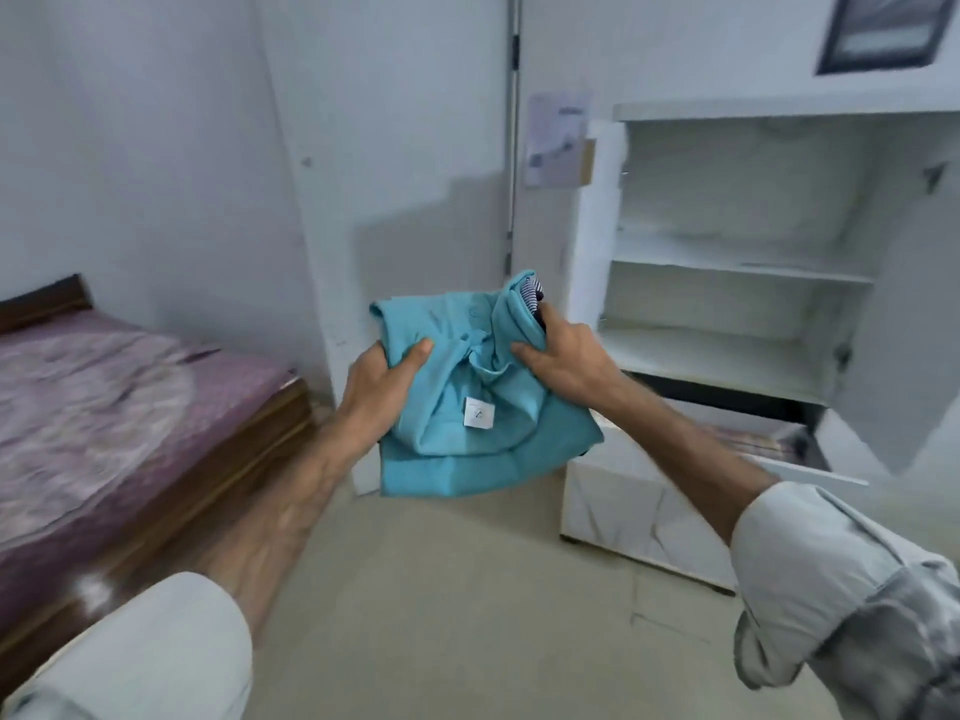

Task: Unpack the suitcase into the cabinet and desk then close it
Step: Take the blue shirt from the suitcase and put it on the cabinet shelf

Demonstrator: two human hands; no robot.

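Two hands carry one folded teal polo shirt (467, 387) at chest height over the floor, short of the white cabinet (737, 262). Left hand (374, 387): thumb pressed on top of the shirt's left edge, remaining fingers hidden beneath the cloth, so it grips that edge. Right hand (561, 356): fingers curled round the collar end, where a striped garment (532, 293) shows tucked under or inside the fold. The shirt's long axis runs from the near-left hem, which sags toward the floor, up to the collar at far right; that collar end points toward the cabinet. The open shelves (727, 350) lie ahead and to the right of the bundle, so the right hand is the nearer one and would probably lead the placement. Below the shelves a white drawer (649, 485) stands pulled out. A bed with a purple cover (104, 407) lies to the left, well apart from the shirt. No suitcase or desk is in view.
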